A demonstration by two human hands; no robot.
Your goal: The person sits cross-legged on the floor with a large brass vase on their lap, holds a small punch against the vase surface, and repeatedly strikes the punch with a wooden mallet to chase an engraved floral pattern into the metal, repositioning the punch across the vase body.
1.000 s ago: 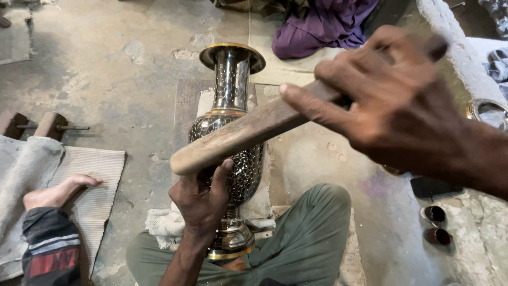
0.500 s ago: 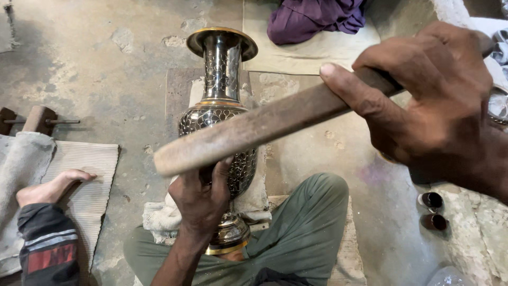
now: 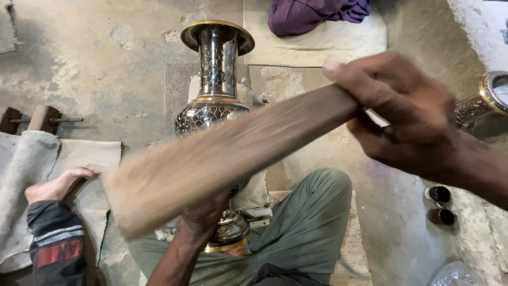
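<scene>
Lower now, wooden bat crosses vase between hands.

Motion-blurred wooden bat hiding vase belly

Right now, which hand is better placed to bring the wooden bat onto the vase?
Probably the right hand: it grips the wooden bat, which is motion-blurred above the engraved metal vase. The left hand is busy bracing the vase's lower body.

Bare floor left of vase open; purple cloth blocks beyond.
</scene>
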